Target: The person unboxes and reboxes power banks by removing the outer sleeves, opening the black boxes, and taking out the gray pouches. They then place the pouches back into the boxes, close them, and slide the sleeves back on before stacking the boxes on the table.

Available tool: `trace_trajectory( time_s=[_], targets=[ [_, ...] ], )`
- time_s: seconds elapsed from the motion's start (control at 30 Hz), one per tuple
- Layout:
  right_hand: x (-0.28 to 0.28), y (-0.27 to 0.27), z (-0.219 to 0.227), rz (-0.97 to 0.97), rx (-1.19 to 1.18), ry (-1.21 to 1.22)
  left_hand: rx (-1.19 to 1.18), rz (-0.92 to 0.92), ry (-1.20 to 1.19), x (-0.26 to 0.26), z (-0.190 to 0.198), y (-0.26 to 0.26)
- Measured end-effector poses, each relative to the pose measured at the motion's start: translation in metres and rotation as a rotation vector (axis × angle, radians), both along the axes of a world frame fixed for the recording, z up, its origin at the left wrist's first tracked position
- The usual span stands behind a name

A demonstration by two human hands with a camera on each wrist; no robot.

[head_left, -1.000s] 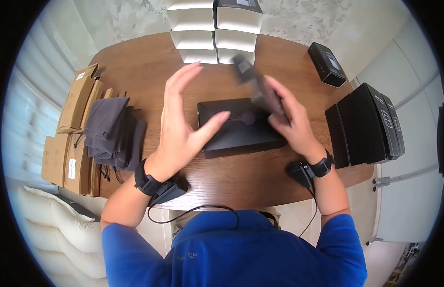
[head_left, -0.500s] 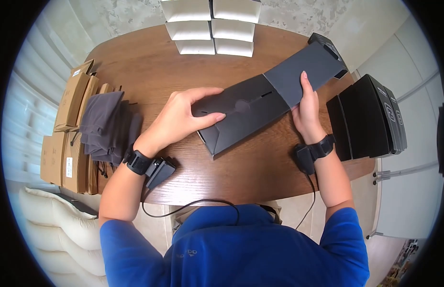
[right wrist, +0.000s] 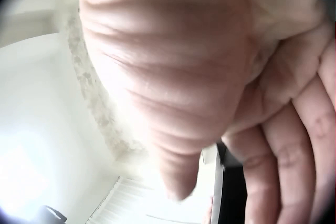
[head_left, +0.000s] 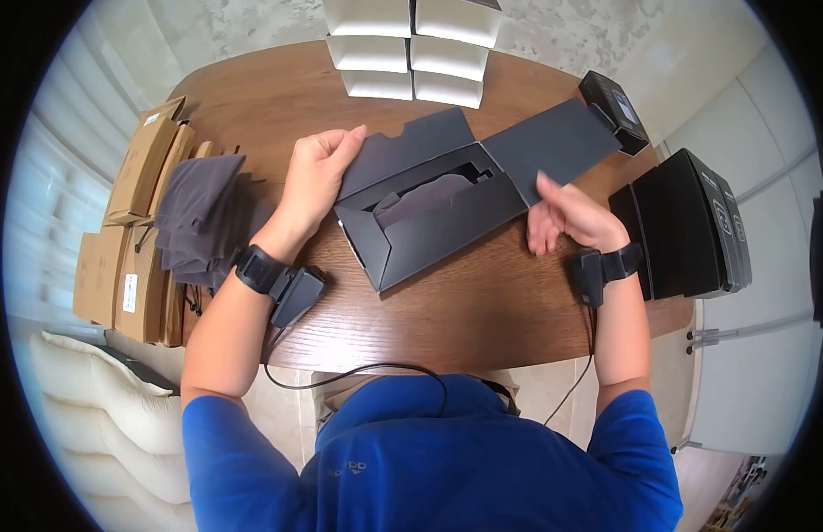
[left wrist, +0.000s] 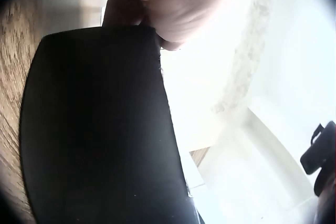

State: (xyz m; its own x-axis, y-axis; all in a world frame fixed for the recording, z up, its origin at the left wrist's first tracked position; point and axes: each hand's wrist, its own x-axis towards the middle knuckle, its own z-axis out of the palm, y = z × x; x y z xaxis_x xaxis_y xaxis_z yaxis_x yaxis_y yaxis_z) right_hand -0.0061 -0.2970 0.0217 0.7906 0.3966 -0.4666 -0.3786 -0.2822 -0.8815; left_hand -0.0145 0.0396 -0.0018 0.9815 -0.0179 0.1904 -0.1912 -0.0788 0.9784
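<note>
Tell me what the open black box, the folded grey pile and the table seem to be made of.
The open black box looks like matte cardboard: crisp folds, thin flaps. The grey pile seems soft, dull fabric, draping in loose folds. The table looks like wood or veneer, lightly glossy: brown grain and glare show.

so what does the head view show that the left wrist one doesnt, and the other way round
Only the head view: the grey item inside the open black box, the brown cartons, the grey cloth stack and the blue shirt.

Only the left wrist view: a close, nearly face-on look at a dark panel filling much of the picture; which side of the box it is, I can't tell.

Both: the left hand at the box, some wooden table and the pale mottled wall.
</note>
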Motion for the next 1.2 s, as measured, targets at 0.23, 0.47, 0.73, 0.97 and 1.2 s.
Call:
trace_trajectory(
  time_s=[0.23, 0.47, 0.73, 0.97, 1.2],
  targets=[
    [-0.045, 0.048, 0.025, 0.612, 0.136, -0.1, -0.029, -0.045, 0.063, 0.006, -0.014, 0.003],
    [-0.039, 0.056, 0.015, 0.099, -0.175, -1.167, 0.697, 0.181, -0.494, -0.013, 0.024, 0.0],
    [-0.034, 0.056, -0.001, 0.055, -0.397, -1.355, 0.696, -0.258, -0.219, -0.029, 0.03, -0.015],
    [-0.033, 0.051, 0.008, 0.025, -0.427, -1.273, 0.447, -0.507, -0.041, -0.024, 0.035, -0.004],
    [-0.043, 0.045, 0.009, 0.063, 0.322, -0.615, 0.595, -0.203, -0.242, -0.025, 0.031, -0.007]
  ],
)
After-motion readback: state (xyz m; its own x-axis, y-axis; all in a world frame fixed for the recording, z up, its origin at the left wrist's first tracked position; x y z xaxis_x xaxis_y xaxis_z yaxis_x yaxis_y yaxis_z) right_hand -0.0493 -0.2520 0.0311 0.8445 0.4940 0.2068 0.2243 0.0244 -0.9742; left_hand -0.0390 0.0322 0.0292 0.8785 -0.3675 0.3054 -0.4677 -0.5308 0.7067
